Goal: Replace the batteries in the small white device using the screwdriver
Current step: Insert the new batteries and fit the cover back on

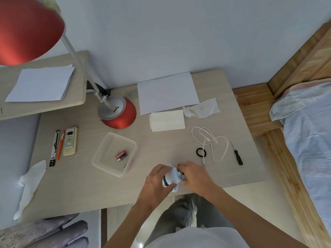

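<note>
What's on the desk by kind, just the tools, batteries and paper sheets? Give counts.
Screwdriver: 1
Batteries in the clear tray: 2
Plain paper sheets, one on the desk, one on the side shelf: 2
Total: 5

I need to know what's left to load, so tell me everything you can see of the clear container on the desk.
The clear container is a shallow, rectangular tub of translucent, plastic-looking material, lidless and upright on the desk, turned at an angle, apart from both hands. Inside lie batteries with red and blue wrapping, side by side near its right wall; their count is unclear. A small dark item lies at its near corner.
</note>
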